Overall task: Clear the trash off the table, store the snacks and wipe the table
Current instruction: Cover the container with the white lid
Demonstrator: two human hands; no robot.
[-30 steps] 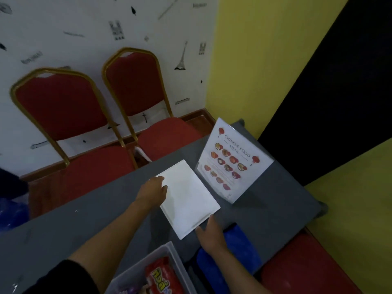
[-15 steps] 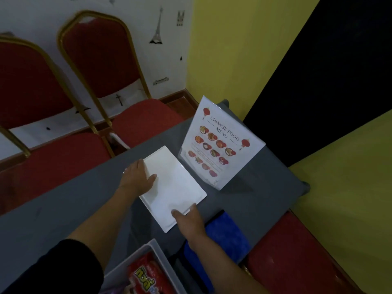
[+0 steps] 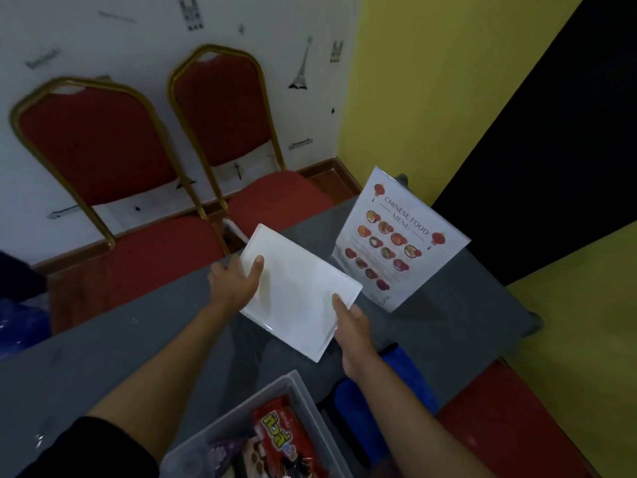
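Note:
A flat white rectangular lid (image 3: 300, 291) is held tilted just above the grey table (image 3: 103, 360). My left hand (image 3: 236, 282) grips its left edge, thumb on top. My right hand (image 3: 351, 326) holds its right near corner, thumb on top. A grey storage box (image 3: 303, 388) stands at the near edge, filled with snacks; a red snack packet (image 3: 286, 439) lies on top. A blue cloth (image 3: 410, 384) lies on the table under my right forearm.
A standing Chinese food menu card (image 3: 396, 243) is right of the lid. Two red chairs with gold frames (image 3: 220, 108) stand against the far wall. A red seat (image 3: 510, 422) is at the right. Something blue (image 3: 17, 326) sits at the far left.
Both hands have closed on the white lid and lifted it off the table; its left side is now raised and tilted. The view has shifted slightly.

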